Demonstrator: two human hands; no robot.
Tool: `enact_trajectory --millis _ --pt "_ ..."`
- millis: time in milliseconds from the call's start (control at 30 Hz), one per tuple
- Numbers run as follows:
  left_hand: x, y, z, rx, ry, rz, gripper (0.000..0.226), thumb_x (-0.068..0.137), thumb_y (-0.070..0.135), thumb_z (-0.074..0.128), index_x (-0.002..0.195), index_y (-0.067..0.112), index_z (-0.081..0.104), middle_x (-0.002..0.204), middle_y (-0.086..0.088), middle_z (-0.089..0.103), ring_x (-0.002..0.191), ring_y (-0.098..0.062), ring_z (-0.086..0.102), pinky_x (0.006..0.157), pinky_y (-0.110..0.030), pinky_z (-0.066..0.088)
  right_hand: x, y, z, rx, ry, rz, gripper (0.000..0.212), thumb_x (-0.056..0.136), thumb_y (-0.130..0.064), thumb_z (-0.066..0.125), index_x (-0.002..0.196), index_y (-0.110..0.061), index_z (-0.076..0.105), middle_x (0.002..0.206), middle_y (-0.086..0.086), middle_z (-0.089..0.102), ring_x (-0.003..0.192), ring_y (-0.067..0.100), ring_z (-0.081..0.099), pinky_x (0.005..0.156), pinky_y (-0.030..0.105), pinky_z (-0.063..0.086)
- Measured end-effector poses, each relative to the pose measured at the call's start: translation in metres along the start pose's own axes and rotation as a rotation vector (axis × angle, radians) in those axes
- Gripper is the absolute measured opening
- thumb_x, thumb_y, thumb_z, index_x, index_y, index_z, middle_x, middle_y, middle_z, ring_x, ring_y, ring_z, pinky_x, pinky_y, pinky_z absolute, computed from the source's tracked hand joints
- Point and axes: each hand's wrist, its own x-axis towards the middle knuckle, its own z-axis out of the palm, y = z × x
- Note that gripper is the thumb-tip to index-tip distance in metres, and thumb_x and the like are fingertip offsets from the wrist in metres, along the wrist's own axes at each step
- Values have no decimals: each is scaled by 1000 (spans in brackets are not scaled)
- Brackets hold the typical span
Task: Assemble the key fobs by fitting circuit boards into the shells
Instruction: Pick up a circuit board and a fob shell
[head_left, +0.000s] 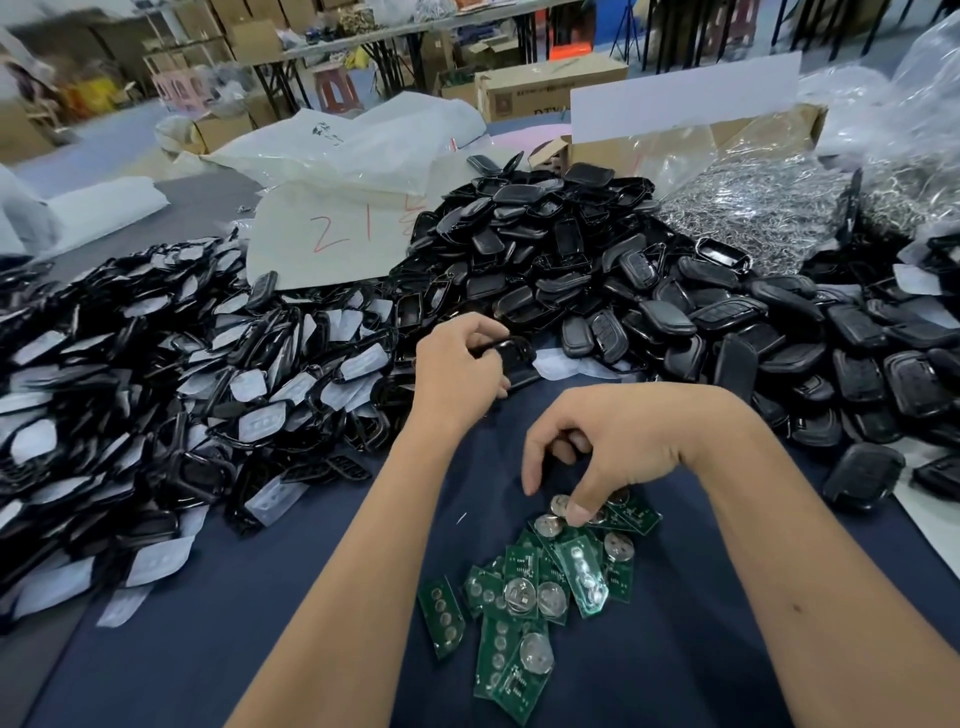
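Both bare forearms reach forward over the dark blue cloth-covered table (260, 597). Left arm runs up from the bottom edge toward the centre, wrist roughly straight; left hand (457, 364) sits at the near foot of the shell heaps, knuckles toward the camera, fingers curled round a glossy black plastic key fob shell (511, 358). Shell lies with its long axis roughly left-right, tilted a little down to the right, its right end sticking out past the fingers; which face is up cannot be told. Right arm comes in from the lower right, wrist bent so the right hand (597, 447) hangs palm-down over the small heap of green circuit boards with round silver coin cells (540, 587). Thumb and a fingertip come down onto the far end of that heap, pinching or touching at one silver cell (563, 504); the remaining fingers are loosely curled above; whether a board is actually gripped cannot be told. Boards lie flat and overlapping, long axes mostly running near-to-far. Left: heap of black shell frames with white film pads (171, 374). Centre and right: heap of black shell halves (597, 260). Behind: a white plastic bag with red writing (332, 234).
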Motion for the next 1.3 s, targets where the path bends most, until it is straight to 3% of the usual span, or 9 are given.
enact_trajectory --millis 100,200,333,433,567,633,867,1067,1300 --pt "-7 -2 -1 203 -76 75 57 83 -4 44 122 31 65 89 1 60 77 -14 58 65 -18 43 5 -4 2 -69 0 46 26 72 -27 94 90 -34 77 81 4 51 62 11 45 58 23 38" --pt "-10 -1 0 299 -147 93 52 95 4 45 125 39 68 101 4 48 90 -10 53 71 -9 35 3 -5 1 -91 -4 45 22 73 -25 93 88 -30 78 80 3 54 61 10 45 56 21 37" --pt "-13 -3 -5 324 -126 107 27 97 22 53 109 38 71 102 3 51 86 -12 57 73 -22 40 2 1 4 -27 84 8 25 77 -15 91 78 -26 67 64 -17 57 55 1 47 53 14 40" --pt "-13 -6 -12 354 -4 182 11 97 23 61 99 29 70 98 2 64 94 -17 58 83 -33 44 5 8 4 36 217 -31 26 82 -8 85 79 -23 65 70 -13 64 60 2 54 60 18 47" --pt "-15 -12 -22 256 139 155 10 94 24 67 84 29 66 67 23 61 67 -2 55 63 -23 41 17 15 6 332 391 -134 17 93 -3 75 92 -8 59 83 7 76 71 26 71 59 29 54" --pt "-16 -14 -24 187 156 133 10 93 21 65 86 28 68 63 25 58 62 -2 52 61 -22 39 29 16 11 483 491 -172 14 96 1 69 95 -5 57 84 10 78 66 24 70 52 28 52" --pt "-16 -11 -21 15 128 87 30 97 9 49 90 26 73 79 12 69 70 1 58 63 -11 42 61 19 30 874 840 -245 22 99 -1 67 101 -19 79 68 4 68 56 13 56 48 20 44" --pt "-21 -13 -12 -53 134 16 10 96 15 66 88 21 67 76 1 72 62 -21 70 67 -43 62 60 29 32 1008 970 -274 17 96 -4 72 108 -13 80 80 8 73 70 15 64 63 22 52" --pt "-25 -14 -3 -349 95 -197 13 93 9 72 86 4 62 92 -16 70 63 -24 76 67 -41 65 64 31 35 916 1067 -260 27 90 0 73 108 -21 75 74 -1 69 69 17 65 60 24 51"
